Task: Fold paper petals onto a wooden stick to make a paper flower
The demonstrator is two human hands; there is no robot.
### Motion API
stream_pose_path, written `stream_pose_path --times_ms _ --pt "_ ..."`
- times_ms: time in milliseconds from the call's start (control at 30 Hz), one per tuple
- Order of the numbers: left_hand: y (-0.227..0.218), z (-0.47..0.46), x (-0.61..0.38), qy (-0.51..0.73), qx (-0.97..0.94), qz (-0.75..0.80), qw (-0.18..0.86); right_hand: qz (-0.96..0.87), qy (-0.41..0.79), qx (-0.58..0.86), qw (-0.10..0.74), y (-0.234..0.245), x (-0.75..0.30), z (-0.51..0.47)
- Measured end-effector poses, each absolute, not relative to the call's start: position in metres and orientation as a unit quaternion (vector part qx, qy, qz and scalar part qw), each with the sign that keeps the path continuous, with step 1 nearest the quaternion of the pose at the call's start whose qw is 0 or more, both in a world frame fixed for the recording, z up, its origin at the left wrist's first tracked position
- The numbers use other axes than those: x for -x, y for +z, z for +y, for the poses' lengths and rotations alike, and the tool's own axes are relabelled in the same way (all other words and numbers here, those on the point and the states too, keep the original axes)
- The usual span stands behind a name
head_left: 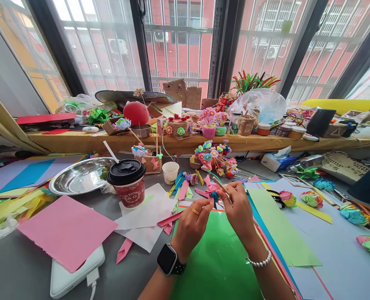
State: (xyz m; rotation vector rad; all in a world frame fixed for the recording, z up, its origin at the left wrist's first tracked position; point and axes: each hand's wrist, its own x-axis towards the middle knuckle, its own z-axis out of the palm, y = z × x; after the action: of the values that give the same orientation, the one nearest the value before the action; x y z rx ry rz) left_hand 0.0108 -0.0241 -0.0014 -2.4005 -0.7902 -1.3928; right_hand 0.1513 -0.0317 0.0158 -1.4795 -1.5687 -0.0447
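Above a green sheet [216, 254], my left hand [192, 225], with a watch at its wrist, pinches a pink folded-paper flower [209, 187]. A bit of dark blue paper [215, 196] shows at the flower's lower side. My right hand [238, 210] is closed around a thin wooden stick [219, 184], whose tip points up and left beside the pink petals. Its fingertips are close to the flower; whether they press on it is hidden. Loose pink folded strips [170, 218] and white paper pieces [144, 235] lie left of my hands.
A lidded coffee cup [127, 189] stands at left by a steel dish [75, 177] and a paper cup [170, 171]. Pink paper [68, 231] covers part of a white power bank [75, 273]. Paper flowers [311, 199] and green paper [281, 225] lie right. Crafts crowd the windowsill [178, 145].
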Motion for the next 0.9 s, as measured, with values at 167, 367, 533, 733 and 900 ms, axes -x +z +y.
stream_pose_path --times_ms 167,367,533,733,900 --pt "-0.0024 -0.0234 -0.0104 -0.48 0.826 -0.265 0.128 -0.652 -0.007 0.596 0.468 0.0174 -0.1548 -0.0313" --pt "0.0001 -0.0226 -0.0125 -0.5 0.811 -0.289 0.097 -0.673 0.025 0.557 0.486 0.0176 -0.153 -0.0324" --pt "-0.0021 -0.0205 -0.0137 -0.518 0.794 -0.307 0.077 -0.689 0.027 0.54 0.482 0.0182 -0.1476 -0.0365" --pt "-0.0071 -0.0197 -0.0123 -0.531 0.786 -0.307 0.08 -0.686 0.032 0.536 0.492 0.0191 -0.1462 -0.0368" --pt "-0.0065 -0.0201 -0.0124 -0.515 0.797 -0.301 0.097 -0.667 0.026 0.562 0.488 0.0169 -0.1479 -0.0335"
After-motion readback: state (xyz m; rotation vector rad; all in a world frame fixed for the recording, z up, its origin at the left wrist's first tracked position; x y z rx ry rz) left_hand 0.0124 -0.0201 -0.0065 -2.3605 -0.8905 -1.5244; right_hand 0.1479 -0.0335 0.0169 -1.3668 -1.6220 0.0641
